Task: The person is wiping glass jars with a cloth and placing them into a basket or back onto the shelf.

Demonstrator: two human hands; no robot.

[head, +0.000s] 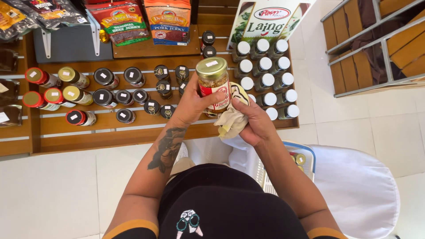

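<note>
Wooden shelves [133, 132] hold rows of jars — left hand [195, 104] clamped around a gold-lidded jar [213, 82] above them, right hand [252, 121] pressing a cloth [232, 119] against it; wiping looks midway.

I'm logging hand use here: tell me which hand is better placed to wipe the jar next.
Right, probably. The right hand already holds the cloth against the jar, while the left hand grips the jar's side, steadying it.
</note>
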